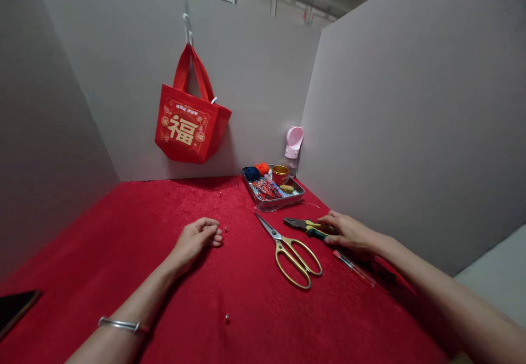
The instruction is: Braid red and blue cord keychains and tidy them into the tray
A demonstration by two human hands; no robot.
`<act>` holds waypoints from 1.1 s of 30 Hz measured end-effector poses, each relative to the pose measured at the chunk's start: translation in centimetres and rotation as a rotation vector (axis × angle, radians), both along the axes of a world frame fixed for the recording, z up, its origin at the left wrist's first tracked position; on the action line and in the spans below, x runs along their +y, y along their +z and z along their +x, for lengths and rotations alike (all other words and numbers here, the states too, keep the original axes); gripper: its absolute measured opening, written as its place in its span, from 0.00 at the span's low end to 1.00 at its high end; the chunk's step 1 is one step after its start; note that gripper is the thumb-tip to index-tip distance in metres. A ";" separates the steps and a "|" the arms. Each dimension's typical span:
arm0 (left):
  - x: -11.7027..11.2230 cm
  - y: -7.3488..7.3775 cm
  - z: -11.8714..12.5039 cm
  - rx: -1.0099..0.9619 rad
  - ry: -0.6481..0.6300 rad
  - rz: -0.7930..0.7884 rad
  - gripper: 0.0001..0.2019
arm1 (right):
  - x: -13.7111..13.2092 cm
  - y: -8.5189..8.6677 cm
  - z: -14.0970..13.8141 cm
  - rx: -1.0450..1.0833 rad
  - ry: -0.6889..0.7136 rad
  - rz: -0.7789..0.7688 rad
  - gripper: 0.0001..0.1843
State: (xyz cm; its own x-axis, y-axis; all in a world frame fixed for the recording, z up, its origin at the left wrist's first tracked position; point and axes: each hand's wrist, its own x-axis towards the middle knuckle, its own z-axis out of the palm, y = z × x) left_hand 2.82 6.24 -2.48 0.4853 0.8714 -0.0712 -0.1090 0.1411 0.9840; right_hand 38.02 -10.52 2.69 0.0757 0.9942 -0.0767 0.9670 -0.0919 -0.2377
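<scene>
On the red cloth [172, 320], my left hand [201, 233] rests with its fingers curled in and the thumb against them. Whatever it may hold is hidden. A tiny shiny bead [226, 229] lies just beyond its fingertips. My right hand [349, 231] grips the handles of a pair of pliers [312, 229], whose dark jaws point left and lie on the cloth. Between the hands are gold-handled scissors [293, 254], their blades closed and pointing away to the left. Below my right hand lies a slim pen-like item with a red end [353, 268].
A metal tray [283, 200] at the back holds yarn balls, a red cup [280, 174] and small craft items. A red bag [187, 123] hangs from a hook on the back panel. Grey panels enclose the sides. A phone-like dark object [16, 306] lies at left; another bead [227, 318] sits in front.
</scene>
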 end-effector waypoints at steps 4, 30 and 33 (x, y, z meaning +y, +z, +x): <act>-0.1 0.1 0.0 0.001 -0.001 0.002 0.15 | 0.7 -2.3 -0.5 -0.131 0.002 0.092 0.24; 0.6 -0.4 -0.1 -0.015 -0.080 -0.020 0.13 | 19.9 2.4 -8.1 -0.304 -0.425 -0.007 0.28; 0.6 -0.5 0.0 -0.022 -0.082 -0.030 0.13 | 21.4 1.8 -8.8 -0.318 -0.435 -0.027 0.27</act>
